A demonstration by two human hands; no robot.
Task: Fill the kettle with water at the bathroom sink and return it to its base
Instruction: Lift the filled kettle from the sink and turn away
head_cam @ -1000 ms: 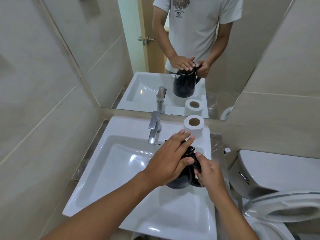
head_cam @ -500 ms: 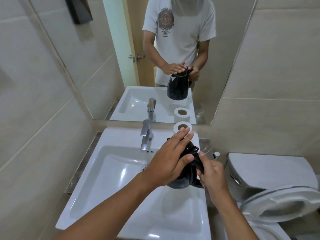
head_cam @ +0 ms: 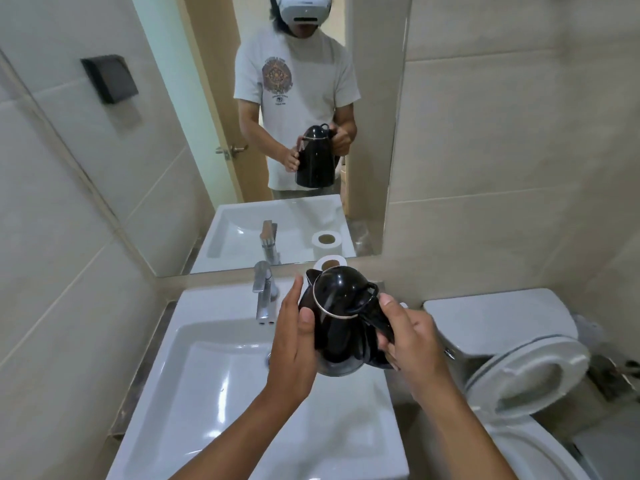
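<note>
The right hand point(head_cam: 412, 337) grips the black kettle's point(head_cam: 341, 317) handle while the left hand point(head_cam: 294, 341) cups its side, steadying it, lid closed, above the sink point(head_cam: 214, 375).

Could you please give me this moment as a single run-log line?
kettle: lid shut, held above sink | left hand: on body | right hand: on handle | faucet: no water visible
</note>
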